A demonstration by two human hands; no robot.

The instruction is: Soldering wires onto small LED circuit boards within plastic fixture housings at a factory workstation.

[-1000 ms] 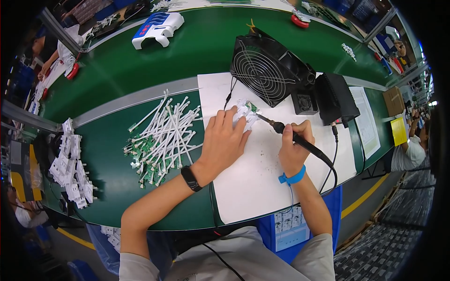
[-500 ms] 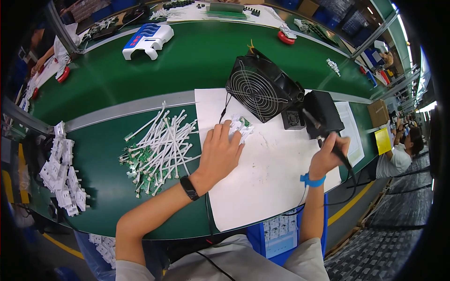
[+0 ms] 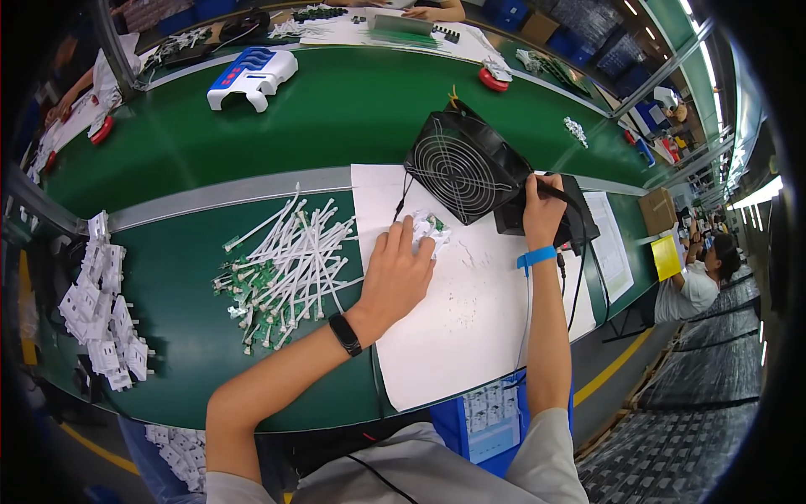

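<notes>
My left hand (image 3: 396,273) lies on the white paper sheet (image 3: 470,336), its fingers holding down a white plastic part (image 3: 430,238) with a small green circuit board in it. A black soldering iron (image 3: 556,192) with a cord is gripped in my right hand (image 3: 544,210), beside the right edge of a black fan (image 3: 462,172) with a round wire guard. The iron's tip cannot be made out. Behind that hand stands a black box (image 3: 585,220), partly covered. Left of the sheet lies a pile of white cables (image 3: 294,260) with green boards at their ends.
White plastic parts (image 3: 101,307) are heaped at the left table edge. A blue bin (image 3: 453,428) sits below the front edge. Across the green belt (image 3: 353,101) lie a white-and-blue housing (image 3: 252,77) and a red round object (image 3: 494,80). A co-worker (image 3: 701,277) is at the right.
My right hand has moved left and away from me, carrying the soldering iron from right of the black box to the fan's edge. The left hand stays on the white part.
</notes>
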